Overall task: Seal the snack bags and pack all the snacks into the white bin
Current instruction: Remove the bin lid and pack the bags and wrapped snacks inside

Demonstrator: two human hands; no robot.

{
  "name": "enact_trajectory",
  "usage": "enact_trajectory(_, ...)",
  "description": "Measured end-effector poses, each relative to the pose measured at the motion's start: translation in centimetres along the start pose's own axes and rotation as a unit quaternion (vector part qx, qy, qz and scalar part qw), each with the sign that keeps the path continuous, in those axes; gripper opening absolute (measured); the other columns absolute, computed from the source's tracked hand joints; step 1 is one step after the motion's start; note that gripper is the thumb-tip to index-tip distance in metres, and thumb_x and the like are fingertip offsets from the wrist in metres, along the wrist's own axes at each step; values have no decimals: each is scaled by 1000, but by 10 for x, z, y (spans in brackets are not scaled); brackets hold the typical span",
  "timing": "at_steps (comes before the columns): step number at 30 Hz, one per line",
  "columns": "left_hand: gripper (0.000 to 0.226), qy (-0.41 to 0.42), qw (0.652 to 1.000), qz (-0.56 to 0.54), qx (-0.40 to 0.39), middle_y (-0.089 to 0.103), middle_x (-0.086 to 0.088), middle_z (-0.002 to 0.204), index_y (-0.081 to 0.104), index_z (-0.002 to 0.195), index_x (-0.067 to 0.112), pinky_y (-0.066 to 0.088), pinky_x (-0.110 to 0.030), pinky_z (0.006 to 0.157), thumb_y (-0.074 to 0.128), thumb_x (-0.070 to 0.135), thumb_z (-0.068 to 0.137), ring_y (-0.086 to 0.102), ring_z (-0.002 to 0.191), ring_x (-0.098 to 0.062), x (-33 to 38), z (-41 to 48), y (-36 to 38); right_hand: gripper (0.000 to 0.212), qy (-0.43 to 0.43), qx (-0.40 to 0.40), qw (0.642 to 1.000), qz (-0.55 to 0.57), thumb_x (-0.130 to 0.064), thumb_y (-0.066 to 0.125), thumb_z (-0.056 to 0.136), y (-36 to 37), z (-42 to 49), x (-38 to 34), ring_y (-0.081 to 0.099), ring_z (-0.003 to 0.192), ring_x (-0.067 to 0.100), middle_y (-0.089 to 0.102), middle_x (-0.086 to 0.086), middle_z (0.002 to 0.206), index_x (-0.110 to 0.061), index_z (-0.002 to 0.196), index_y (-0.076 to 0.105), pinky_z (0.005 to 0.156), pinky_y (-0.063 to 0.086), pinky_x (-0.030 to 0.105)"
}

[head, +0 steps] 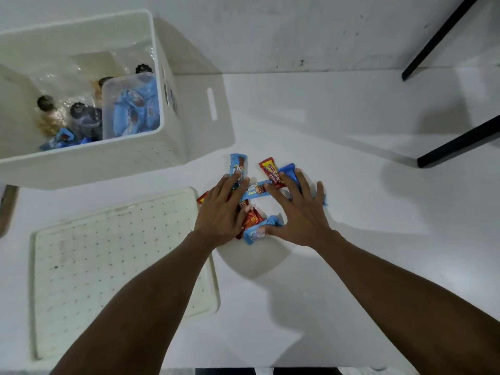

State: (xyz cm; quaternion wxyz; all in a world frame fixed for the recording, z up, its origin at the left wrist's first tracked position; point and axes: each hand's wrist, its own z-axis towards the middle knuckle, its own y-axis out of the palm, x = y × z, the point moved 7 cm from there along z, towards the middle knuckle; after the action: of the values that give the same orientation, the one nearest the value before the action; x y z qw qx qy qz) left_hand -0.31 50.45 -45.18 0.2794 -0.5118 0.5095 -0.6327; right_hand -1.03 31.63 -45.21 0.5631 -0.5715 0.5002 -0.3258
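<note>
Several small snack packets in blue (238,165) and red (270,170) wrappers lie scattered on the white table, to the right of the white bin (189,136). My left hand (223,209) lies flat with straight fingers on the left side of the pile. My right hand (297,212) lies flat on the right side, its thumb on a blue packet (255,234). Both hands cover part of the pile. The bin holds a clear tub of blue packets (132,106), tied clear snack bags (48,115) and loose blue packets.
The bin's white perforated lid (108,266) lies flat on the table, left of my left forearm. Black table or chair legs (446,33) stand at the back right. A wall rises behind the table.
</note>
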Motion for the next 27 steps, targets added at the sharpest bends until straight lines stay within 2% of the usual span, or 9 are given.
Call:
enact_trajectory(3, 58, 6, 1000, -20, 5, 31, -10, 161, 35, 154, 24, 35, -50, 115, 38, 47, 101, 28, 149, -31, -1, -2, -2, 82, 1, 39, 999, 18, -84, 34, 81, -4, -1, 3, 18, 151, 35, 32, 4, 160, -37, 146, 43, 107, 25, 71)
enact_trajectory(5, 64, 6, 1000, -21, -15, 28, -7, 163, 34, 154, 28, 32, -47, 118, 40, 57, 98, 25, 151, -29, -3, -2, -2, 75, -7, 57, 998, 25, -77, 40, 83, -6, -2, 5, 19, 151, 35, 34, 4, 159, -35, 145, 44, 106, 27, 70)
enact_trajectory(7, 68, 10, 999, -8, -34, 24, -6, 164, 35, 153, 30, 29, -47, 118, 38, 64, 94, 22, 152, -30, -3, -2, 0, 87, -15, 50, 998, 23, -84, 40, 77, -6, -2, 5, 14, 152, 36, 26, 5, 163, -38, 151, 35, 107, 24, 71)
enact_trajectory(10, 60, 9, 999, 4, -32, 26, -8, 163, 44, 147, 29, 32, -50, 115, 45, 57, 94, 21, 151, -33, -1, -2, 2, 107, -32, 18, 999, -1, -99, 32, 64, -2, 2, -4, 3, 153, 37, 11, 5, 167, -44, 155, 19, 106, 16, 77)
enact_trajectory(12, 55, 11, 1000, 0, -26, 28, -10, 163, 47, 145, 27, 33, -50, 114, 48, 51, 95, 23, 151, -35, 0, -2, 2, 106, -44, 1, 999, -15, -100, 29, 63, 1, 9, -12, 2, 153, 38, 9, 6, 168, -46, 154, 21, 105, 15, 80)
enact_trajectory(17, 51, 39, 999, -35, -10, 28, -7, 163, 49, 144, 20, 39, -51, 113, 46, 44, 99, 23, 151, -30, -5, 0, -1, 57, -29, 64, 997, 12, -73, 48, 82, -3, 14, -10, 23, 150, 30, 38, -2, 157, -39, 127, 58, 105, 23, 72)
enact_trajectory(21, 78, 47, 996, -13, -73, 10, 0, 168, 37, 152, 26, 28, -47, 120, 36, 75, 90, 8, 155, -24, -5, -9, -5, 33, -21, 144, 989, 24, -50, 50, 94, -8, 4, 4, 39, 141, 31, 53, -4, 145, -28, 111, 67, 108, 31, 57)
enact_trajectory(24, 100, 32, 988, 6, -149, -6, 2, 168, 20, 157, 33, 14, -51, 124, 30, 92, 76, -6, 155, -23, 2, -23, -7, 33, 8, 145, 989, 30, -45, 46, 97, -8, 1, 6, 41, 139, 32, 55, -2, 143, -23, 111, 66, 109, 33, 54)
enact_trajectory(27, 115, 30, 977, 72, -200, -21, 2, 166, 5, 158, 38, -2, -64, 119, 30, 101, 64, -21, 152, -23, 12, -40, -2, 39, 26, 131, 991, 29, -49, 40, 99, -8, -5, 4, 38, 141, 33, 52, 0, 145, -23, 118, 64, 109, 32, 55)
